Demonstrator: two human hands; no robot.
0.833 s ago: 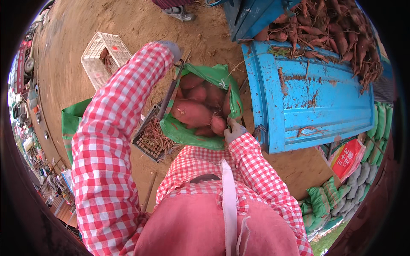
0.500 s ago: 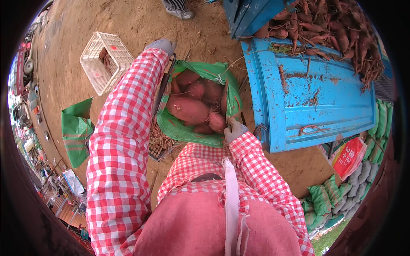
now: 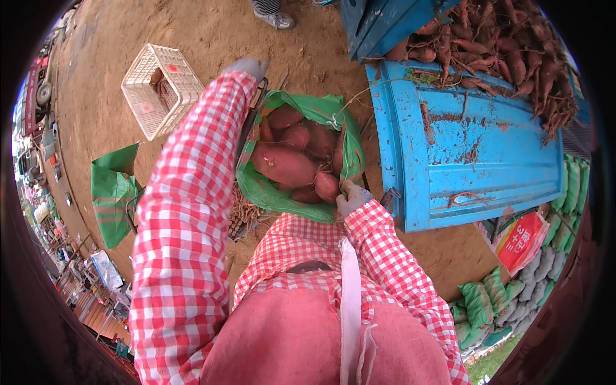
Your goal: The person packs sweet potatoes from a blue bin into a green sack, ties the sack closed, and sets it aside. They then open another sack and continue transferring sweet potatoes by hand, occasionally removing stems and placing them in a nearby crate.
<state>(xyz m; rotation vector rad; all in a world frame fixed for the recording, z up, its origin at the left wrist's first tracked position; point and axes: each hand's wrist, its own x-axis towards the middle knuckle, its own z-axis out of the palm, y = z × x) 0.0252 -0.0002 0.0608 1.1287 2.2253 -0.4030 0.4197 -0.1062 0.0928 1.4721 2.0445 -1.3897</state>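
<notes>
"Bag (image 3: 269,196) first: how does it sit?"

"Mouth open and facing up, just in front of the person (image 3: 285,247), with big sweet potatoes (image 3: 285,165) heaped inside it."

"And the right grip (image 3: 351,196)?"

"Closed in a pinch on the bag's right rim, thumb and fingers gathered at the green edge."

"The left grip (image 3: 247,66)?"

"Beyond the bag's upper left corner, gloved in grey. Its fingers look curled, but I cannot tell how far, or whether they have hold of the dark bar (image 3: 249,125) along the bag's left side."

"What else is left of the bag?"

"Up and to the left, a white crate (image 3: 183,74) on the ground (image 3: 321,45), a few tubers (image 3: 159,83) in it. Farther left and lower, a green sack (image 3: 110,212). Roots (image 3: 242,208) lie just off its lower left."

"And right of it?"

"A blue panel (image 3: 487,157) near the bag, a pile (image 3: 507,51) of sweet potatoes to the upper right, and stacked sacks (image 3: 481,305) well apart, lower right."
</notes>
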